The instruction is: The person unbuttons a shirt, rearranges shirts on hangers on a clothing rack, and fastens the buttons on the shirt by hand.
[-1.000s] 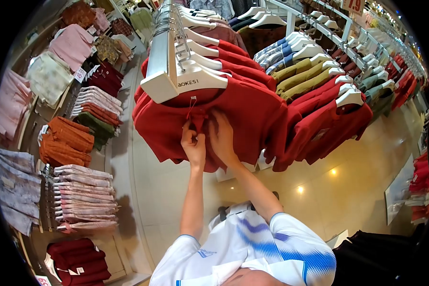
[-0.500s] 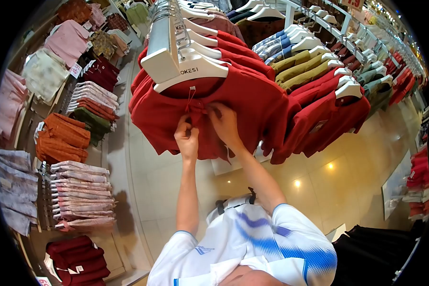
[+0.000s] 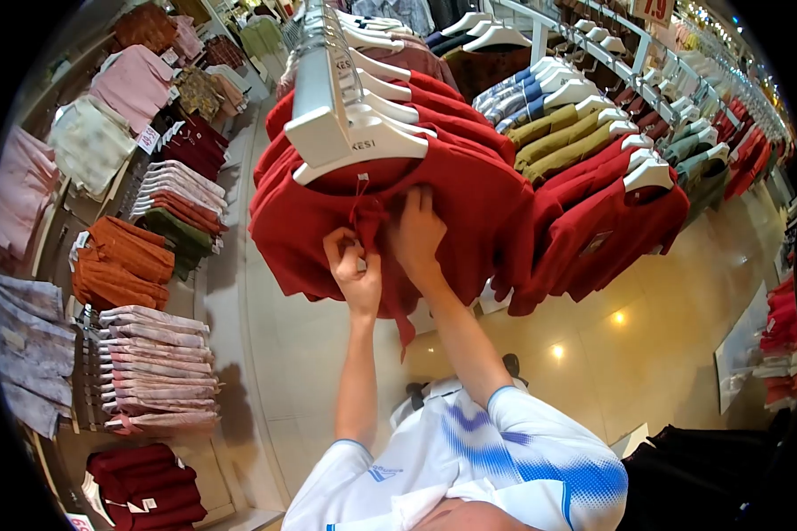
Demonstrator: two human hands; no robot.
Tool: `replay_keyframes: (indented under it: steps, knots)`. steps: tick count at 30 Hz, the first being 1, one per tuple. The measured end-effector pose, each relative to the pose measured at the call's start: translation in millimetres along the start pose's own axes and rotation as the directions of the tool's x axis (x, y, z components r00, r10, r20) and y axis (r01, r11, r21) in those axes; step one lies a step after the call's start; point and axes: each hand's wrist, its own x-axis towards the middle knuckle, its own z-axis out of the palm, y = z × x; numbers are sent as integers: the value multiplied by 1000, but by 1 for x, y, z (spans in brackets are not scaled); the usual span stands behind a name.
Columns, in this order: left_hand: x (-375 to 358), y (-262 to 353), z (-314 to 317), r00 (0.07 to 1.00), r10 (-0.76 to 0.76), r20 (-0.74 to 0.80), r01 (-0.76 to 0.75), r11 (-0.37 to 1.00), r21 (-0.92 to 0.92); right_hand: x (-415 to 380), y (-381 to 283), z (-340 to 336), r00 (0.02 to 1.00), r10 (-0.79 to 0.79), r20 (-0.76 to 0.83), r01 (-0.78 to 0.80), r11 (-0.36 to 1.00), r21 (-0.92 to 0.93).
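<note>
A red blouse (image 3: 478,203) hangs at the front of the rack on a white hanger (image 3: 363,150). A narrow red neck tie (image 3: 368,214) is gathered in a knot or loop below its collar, and one tie end (image 3: 406,338) dangles past the hem. My left hand (image 3: 356,273) is closed in a pinch on the tie, left of and below the knot. Just right of the knot, my right hand (image 3: 418,232) is against the blouse front with its fingers bent. Its thumb and whatever it grips are hidden from view. A small label (image 3: 362,177) shows inside the collar.
The squared end of the metal rack rail (image 3: 317,137) juts toward me above the blouse. More red tops (image 3: 584,221) hang to the right, beside mustard garments (image 3: 558,146). Shelves of folded clothes (image 3: 155,363) line the left, and black garments (image 3: 691,469) are at lower right.
Both hands have moved slightly right and down. The right hand's fingers now point up against the blouse. A tie end now hangs lower, below the hands.
</note>
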Motion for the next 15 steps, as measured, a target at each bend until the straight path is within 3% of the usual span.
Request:
replay_keyframes:
  steps: [2, 4, 6, 7, 8, 9, 10, 11, 15]
  knots:
    - [-1, -5, 0, 988, 151, -32, -141, 967, 212, 4, 7, -8, 998, -40, -44, 39, 999, -13]
    - [4, 0, -1, 974, 221, -59, -197, 942, 271, 8, 14, -25, 921, -361, -147, 343, 929, -136]
    - [3, 1, -5, 977, 208, 47, -212, 924, 320, -2, 18, -42, 926, -367, -88, 360, 929, -89]
    - [-1, 0, -4, 992, 112, 50, -121, 965, 231, -9, 22, -49, 943, -332, 9, 332, 943, 15]
    - [-3, 1, -3, 993, 115, 32, -119, 967, 227, -14, 24, -54, 947, -302, 111, 290, 950, 113]
    - [-4, 2, -1, 997, 59, 53, -66, 987, 145, -17, 23, -58, 941, -319, 111, 308, 945, 111]
    - [-5, 4, 1, 996, 4, 84, -10, 998, 62, -20, 22, -61, 965, -203, 169, 142, 939, 314]
    - [-7, 3, 2, 997, 8, 77, -12, 998, 55, -21, 21, -64, 964, -92, 249, -43, 871, 490]
    - [-7, -3, 0, 977, 138, 165, -157, 982, 107, -15, 30, -78, 938, -94, 334, -129, 798, 588]
